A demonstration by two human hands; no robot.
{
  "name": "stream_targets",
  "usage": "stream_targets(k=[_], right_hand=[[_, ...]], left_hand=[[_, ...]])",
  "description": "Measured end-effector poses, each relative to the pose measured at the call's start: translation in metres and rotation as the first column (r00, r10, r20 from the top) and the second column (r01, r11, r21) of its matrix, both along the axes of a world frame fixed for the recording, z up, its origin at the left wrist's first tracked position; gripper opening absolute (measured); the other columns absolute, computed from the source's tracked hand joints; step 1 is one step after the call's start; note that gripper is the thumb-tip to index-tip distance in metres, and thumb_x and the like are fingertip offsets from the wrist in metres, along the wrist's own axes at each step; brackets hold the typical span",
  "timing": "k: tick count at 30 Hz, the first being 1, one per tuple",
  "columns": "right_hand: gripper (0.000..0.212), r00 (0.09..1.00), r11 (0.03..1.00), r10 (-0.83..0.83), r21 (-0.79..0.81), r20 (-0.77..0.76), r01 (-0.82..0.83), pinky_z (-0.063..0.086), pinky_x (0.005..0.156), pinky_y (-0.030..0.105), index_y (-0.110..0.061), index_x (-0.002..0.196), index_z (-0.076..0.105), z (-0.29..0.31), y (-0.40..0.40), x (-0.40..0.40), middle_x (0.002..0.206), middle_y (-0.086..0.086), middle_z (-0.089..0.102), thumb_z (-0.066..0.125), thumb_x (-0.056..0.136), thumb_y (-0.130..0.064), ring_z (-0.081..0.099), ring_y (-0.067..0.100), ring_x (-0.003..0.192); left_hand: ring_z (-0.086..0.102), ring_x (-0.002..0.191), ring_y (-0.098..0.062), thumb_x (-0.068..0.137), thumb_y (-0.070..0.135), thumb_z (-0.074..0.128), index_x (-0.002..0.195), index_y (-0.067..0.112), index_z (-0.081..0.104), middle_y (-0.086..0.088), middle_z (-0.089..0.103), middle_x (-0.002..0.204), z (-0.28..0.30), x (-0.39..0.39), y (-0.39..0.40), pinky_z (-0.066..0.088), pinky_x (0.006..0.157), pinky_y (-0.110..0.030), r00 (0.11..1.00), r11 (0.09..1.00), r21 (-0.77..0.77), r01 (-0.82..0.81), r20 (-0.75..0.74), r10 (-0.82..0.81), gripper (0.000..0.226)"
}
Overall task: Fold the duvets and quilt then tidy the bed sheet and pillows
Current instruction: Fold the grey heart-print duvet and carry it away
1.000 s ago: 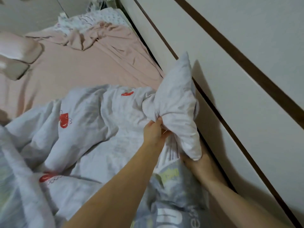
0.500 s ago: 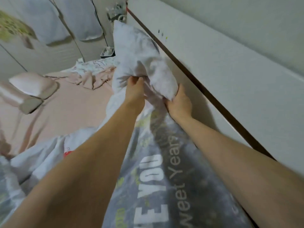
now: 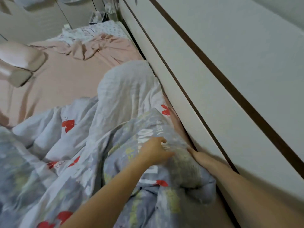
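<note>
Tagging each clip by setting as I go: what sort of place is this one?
Most likely a bedroom at home. A bed with a pink sheet fills the view, a rumpled duvet with red hearts lies on it, and pillows sit at the far left. White panels with dark strips, perhaps a wardrobe, run alongside.
</note>
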State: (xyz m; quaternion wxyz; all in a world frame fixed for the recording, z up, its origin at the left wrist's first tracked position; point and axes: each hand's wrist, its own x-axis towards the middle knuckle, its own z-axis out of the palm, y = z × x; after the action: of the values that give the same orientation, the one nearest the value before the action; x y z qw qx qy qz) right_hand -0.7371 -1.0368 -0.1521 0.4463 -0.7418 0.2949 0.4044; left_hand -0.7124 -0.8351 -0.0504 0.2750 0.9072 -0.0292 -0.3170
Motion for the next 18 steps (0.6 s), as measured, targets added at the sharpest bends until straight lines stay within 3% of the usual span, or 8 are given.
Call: stream_targets(k=[2, 4, 6, 8, 10, 12, 15, 18], right_hand=[[0.055, 0.971, 0.954, -0.238, 0.182, -0.018, 0.237, 0.048, 0.087, 0.03, -0.007, 0.122, 0.062, 0.014, 0.0, -0.016, 0.111, 0.013, 0.068, 0.05, 0.093, -0.051, 0.062, 0.02, 0.1], [0.04, 0.913, 0.857, -0.408, 0.342, -0.005, 0.385, 0.049, 0.071, 0.027, -0.008, 0.115, 0.064, 0.041, 0.008, -0.018, 0.108, 0.013, 0.068, 0.053, 0.095, -0.04, 0.064, 0.016, 0.086], [0.036, 0.848, 0.684, -0.526, 0.561, -0.064, 0.466, 0.052, 0.075, 0.03, -0.007, 0.11, 0.067, 0.08, 0.022, -0.012, 0.114, 0.016, 0.068, 0.051, 0.095, -0.035, 0.068, 0.021, 0.089], [0.042, 0.838, 0.544, -0.537, 0.718, -0.098, 0.433, 0.053, 0.085, 0.033, -0.008, 0.121, 0.063, 0.117, 0.044, -0.007, 0.117, 0.014, 0.067, 0.05, 0.092, -0.036, 0.066, 0.025, 0.102], [0.047, 0.88, 0.53, -0.472, 0.777, -0.063, 0.34, 0.054, 0.086, 0.032, -0.011, 0.131, 0.055, 0.143, 0.073, -0.009, 0.119, 0.011, 0.067, 0.051, 0.09, -0.033, 0.065, 0.023, 0.107], [0.04, 0.937, 0.596, -0.35, 0.773, 0.007, 0.217, 0.053, 0.086, 0.029, -0.008, 0.128, 0.056, 0.158, 0.101, -0.013, 0.118, 0.008, 0.067, 0.044, 0.097, -0.029, 0.064, 0.019, 0.106], [0.041, 0.958, 0.656, -0.278, 0.743, 0.071, 0.135, 0.045, 0.098, 0.029, -0.007, 0.132, 0.052, 0.161, 0.117, -0.029, 0.129, 0.01, 0.059, 0.037, 0.102, -0.031, 0.056, 0.021, 0.117], [0.042, 0.953, 0.774, -0.267, 0.621, 0.144, 0.123, 0.042, 0.102, 0.031, -0.009, 0.128, 0.053, 0.142, 0.104, -0.048, 0.124, 0.011, 0.059, 0.039, 0.101, -0.037, 0.057, 0.022, 0.115]], left_hand=[[0.034, 0.136, -0.027, 0.066, 0.071, 0.069, 0.145, 0.027, 0.034, -0.003, 0.04, 0.145, 0.004, -0.028, -0.003, 0.027, 0.113, -0.04, 0.961, 0.955, 0.104, 0.277, -0.045, -0.274, 0.097], [0.002, 0.147, -0.028, 0.057, 0.083, 0.063, 0.152, 0.03, 0.012, -0.004, 0.01, 0.159, 0.009, -0.051, -0.007, 0.004, 0.118, -0.052, 0.948, 0.933, 0.167, 0.32, -0.054, -0.315, 0.12], [-0.011, 0.148, -0.023, 0.059, 0.087, 0.056, 0.153, 0.028, 0.002, -0.002, -0.006, 0.161, 0.024, -0.067, -0.01, 0.0, 0.119, -0.052, 0.998, 0.998, 0.054, 0.028, -0.05, -0.025, 0.124], [-0.003, 0.149, -0.022, 0.055, 0.085, 0.061, 0.153, 0.029, 0.0, 0.001, -0.006, 0.161, 0.04, -0.075, -0.008, 0.012, 0.119, -0.048, 0.924, 0.91, -0.167, -0.38, -0.102, 0.368, 0.128], [0.017, 0.146, -0.028, 0.042, 0.078, 0.076, 0.151, 0.036, -0.004, 0.002, 0.004, 0.16, 0.051, -0.085, 0.0, 0.033, 0.111, -0.05, 0.785, 0.736, -0.273, -0.619, -0.176, 0.594, 0.142], [0.039, 0.132, -0.03, 0.048, 0.056, 0.089, 0.149, 0.036, -0.017, 0.003, 0.023, 0.15, 0.054, -0.093, 0.012, 0.048, 0.096, -0.051, 0.679, 0.617, -0.284, -0.734, -0.269, 0.683, 0.148], [0.058, 0.105, -0.029, 0.07, 0.024, 0.085, 0.15, 0.029, 0.013, 0.002, 0.047, 0.133, 0.049, -0.11, 0.029, 0.056, 0.07, -0.039, 0.574, 0.471, -0.333, -0.817, -0.385, 0.723, 0.108], [0.059, 0.09, -0.027, 0.087, 0.012, 0.064, 0.138, 0.015, 0.039, -0.012, 0.06, 0.116, 0.05, -0.115, 0.042, 0.045, 0.067, -0.032, 0.598, 0.53, -0.298, -0.794, -0.225, 0.769, 0.057]])
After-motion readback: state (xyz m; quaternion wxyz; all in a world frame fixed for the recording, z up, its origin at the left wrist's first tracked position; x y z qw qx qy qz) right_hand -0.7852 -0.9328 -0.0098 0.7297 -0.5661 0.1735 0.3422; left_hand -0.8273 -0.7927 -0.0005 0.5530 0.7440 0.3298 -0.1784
